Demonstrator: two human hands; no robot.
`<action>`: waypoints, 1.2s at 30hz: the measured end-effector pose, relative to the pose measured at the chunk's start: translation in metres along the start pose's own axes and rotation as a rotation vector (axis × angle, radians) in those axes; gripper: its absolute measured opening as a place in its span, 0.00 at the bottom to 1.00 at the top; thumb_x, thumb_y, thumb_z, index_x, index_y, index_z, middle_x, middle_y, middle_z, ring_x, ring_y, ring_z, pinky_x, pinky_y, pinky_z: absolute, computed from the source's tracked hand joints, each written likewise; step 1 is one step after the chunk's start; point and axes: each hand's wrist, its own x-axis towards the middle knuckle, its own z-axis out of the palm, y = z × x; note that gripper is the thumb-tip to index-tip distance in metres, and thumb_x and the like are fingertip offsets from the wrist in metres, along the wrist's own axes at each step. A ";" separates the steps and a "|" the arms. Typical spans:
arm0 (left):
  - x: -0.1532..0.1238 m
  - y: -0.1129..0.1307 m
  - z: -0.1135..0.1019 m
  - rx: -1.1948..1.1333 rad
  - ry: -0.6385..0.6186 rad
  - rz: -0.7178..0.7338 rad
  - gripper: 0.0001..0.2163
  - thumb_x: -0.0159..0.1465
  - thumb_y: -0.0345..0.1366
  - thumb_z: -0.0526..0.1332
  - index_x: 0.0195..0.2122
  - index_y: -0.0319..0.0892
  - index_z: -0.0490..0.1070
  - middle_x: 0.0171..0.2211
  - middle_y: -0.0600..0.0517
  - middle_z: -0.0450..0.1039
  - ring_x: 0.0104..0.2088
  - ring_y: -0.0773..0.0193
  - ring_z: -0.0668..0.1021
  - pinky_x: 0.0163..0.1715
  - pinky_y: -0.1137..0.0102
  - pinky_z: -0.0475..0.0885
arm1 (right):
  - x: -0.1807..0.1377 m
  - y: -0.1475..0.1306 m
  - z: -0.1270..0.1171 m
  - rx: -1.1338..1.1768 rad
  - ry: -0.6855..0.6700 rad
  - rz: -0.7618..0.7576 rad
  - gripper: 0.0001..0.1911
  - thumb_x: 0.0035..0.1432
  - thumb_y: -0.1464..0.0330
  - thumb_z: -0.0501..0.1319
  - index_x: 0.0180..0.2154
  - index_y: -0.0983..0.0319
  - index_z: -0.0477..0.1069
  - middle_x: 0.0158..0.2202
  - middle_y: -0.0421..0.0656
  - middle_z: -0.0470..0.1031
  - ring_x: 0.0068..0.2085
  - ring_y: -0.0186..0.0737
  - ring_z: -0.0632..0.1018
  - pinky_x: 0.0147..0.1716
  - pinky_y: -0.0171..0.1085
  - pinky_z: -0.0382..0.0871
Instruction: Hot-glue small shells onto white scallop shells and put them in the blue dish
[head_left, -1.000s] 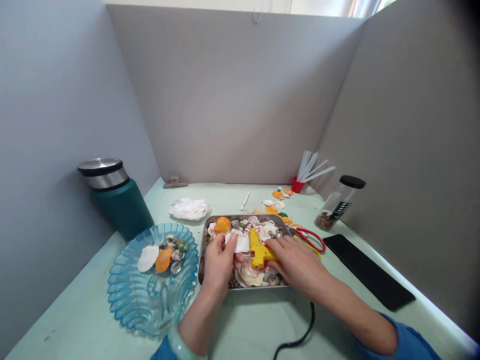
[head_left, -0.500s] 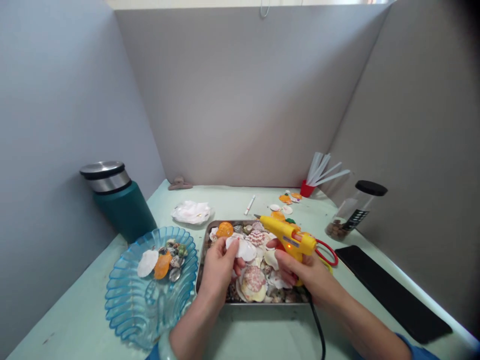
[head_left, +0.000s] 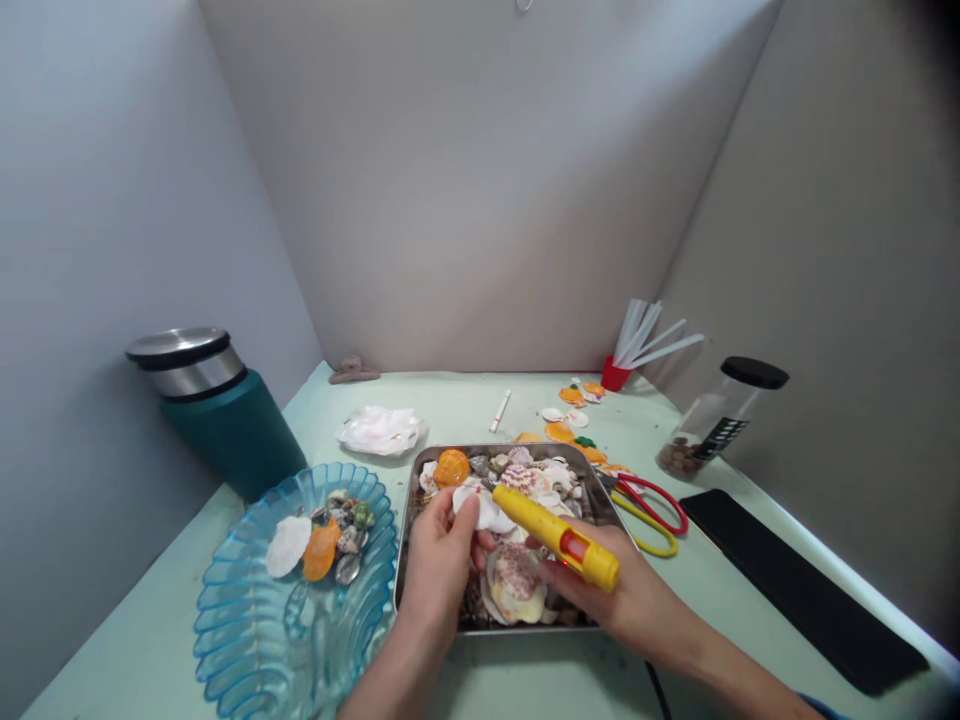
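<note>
Between the thumb and fingers of my left hand (head_left: 442,550) is a white seashell (head_left: 491,513), held above the metal tray. My right hand (head_left: 611,580) is wrapped round a yellow hot glue gun (head_left: 555,530). Its nozzle points left and reaches the shell's upper edge; whether they touch I cannot tell. Under both hands lies the metal tray (head_left: 517,632), filled with mixed shells. An orange scallop shell (head_left: 452,467) sits in its back left corner, and a large pinkish shell (head_left: 517,580) lies near its front.
On the left, a blue scalloped dish (head_left: 225,590) holds several shells, with a teal bottle (head_left: 232,430) behind it. At right are scissors (head_left: 656,500), a black phone-like slab (head_left: 802,590), a jar (head_left: 712,420) and a red cup (head_left: 615,374) of glue sticks. White wadding (head_left: 382,430) lies behind.
My right hand has turned the glue gun and brought its nozzle down and left to the white shell. The scissors are now more exposed. The view has tilted slightly down.
</note>
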 end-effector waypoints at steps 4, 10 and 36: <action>-0.001 0.000 0.001 -0.033 0.005 0.006 0.12 0.59 0.44 0.59 0.35 0.39 0.65 0.16 0.59 0.67 0.15 0.73 0.64 0.16 0.79 0.57 | 0.001 0.000 -0.002 -0.007 -0.009 -0.012 0.12 0.59 0.59 0.58 0.33 0.62 0.69 0.28 0.39 0.69 0.29 0.36 0.68 0.28 0.32 0.63; -0.002 -0.001 0.002 -0.032 -0.015 0.017 0.12 0.59 0.44 0.59 0.33 0.39 0.65 0.16 0.59 0.68 0.15 0.73 0.65 0.17 0.79 0.58 | -0.002 0.003 -0.002 -0.023 -0.001 -0.045 0.10 0.59 0.62 0.59 0.30 0.61 0.66 0.25 0.36 0.65 0.27 0.33 0.65 0.26 0.31 0.60; -0.006 -0.001 0.002 -0.050 -0.073 -0.011 0.15 0.58 0.47 0.60 0.30 0.38 0.68 0.14 0.57 0.67 0.13 0.73 0.64 0.15 0.79 0.56 | -0.002 0.002 0.000 -0.039 0.005 -0.132 0.11 0.60 0.63 0.58 0.29 0.62 0.63 0.24 0.36 0.63 0.25 0.31 0.63 0.24 0.30 0.58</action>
